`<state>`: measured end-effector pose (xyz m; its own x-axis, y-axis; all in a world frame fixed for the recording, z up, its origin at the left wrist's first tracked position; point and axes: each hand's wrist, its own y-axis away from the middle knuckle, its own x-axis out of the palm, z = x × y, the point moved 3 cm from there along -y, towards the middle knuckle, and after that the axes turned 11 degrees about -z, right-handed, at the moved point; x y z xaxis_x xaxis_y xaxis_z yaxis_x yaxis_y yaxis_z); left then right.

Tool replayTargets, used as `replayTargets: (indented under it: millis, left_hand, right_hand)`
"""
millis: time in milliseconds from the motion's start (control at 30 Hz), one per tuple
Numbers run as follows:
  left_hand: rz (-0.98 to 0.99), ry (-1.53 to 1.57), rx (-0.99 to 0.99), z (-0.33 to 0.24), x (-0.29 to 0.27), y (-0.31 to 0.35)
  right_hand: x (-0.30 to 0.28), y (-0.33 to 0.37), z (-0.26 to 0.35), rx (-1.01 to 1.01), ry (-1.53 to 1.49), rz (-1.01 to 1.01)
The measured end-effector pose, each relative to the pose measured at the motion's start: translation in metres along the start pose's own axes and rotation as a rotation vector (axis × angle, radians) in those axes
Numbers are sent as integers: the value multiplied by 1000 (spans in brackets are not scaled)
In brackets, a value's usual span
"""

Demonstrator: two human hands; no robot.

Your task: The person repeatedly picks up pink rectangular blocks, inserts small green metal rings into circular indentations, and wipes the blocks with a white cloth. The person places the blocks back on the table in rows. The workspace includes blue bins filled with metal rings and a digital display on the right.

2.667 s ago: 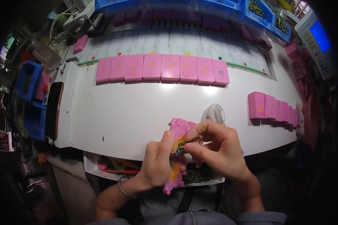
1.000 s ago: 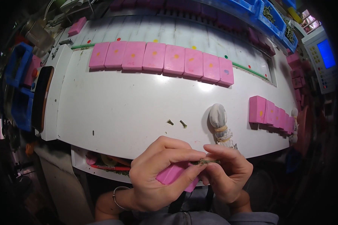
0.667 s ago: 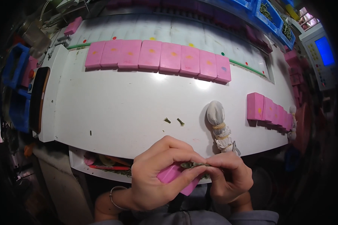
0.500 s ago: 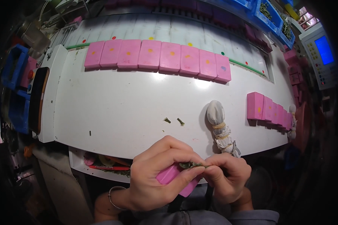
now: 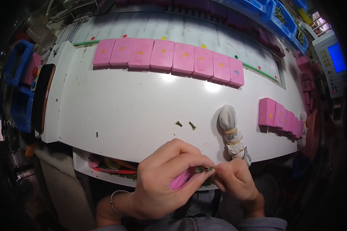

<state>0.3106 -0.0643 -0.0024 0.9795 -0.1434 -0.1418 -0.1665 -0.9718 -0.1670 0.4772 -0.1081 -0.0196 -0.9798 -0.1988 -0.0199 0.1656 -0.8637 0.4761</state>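
Note:
My left hand [image 5: 164,181] is curled around a small pink block [image 5: 181,178] below the white table's front edge. My right hand [image 5: 235,181] meets it from the right, and its fingertips pinch a thin green strip [image 5: 205,169] lying across the top of the block. Two tiny green bits [image 5: 185,124] lie on the white table [image 5: 135,104] just above my hands.
A row of several pink blocks [image 5: 169,58] lines the back of the table, and another stack of pink blocks [image 5: 279,114] stands at the right. A white cloth bundle tied with bands [image 5: 231,131] lies near my right hand. Blue bins [image 5: 21,77] sit at the left.
My hands with the pink block have dropped from over the table to below its front edge. The two green bits now lie on the table. In the last second little has moved.

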Motion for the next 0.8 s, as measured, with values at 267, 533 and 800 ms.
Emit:
replayTargets:
  millis: [267,533,800]
  left_hand:
    - [4,-17,1,-1,3,1]
    - [-21,47,36,0,-3,-6]
    - [-265,721,-419,38,-23,-20]
  right_hand:
    - [1,1,8,-181,-60,-174]
    - [-1,-16,36,-78,-187,-52]
    - [-21,-127,208,-734,-178,-408]
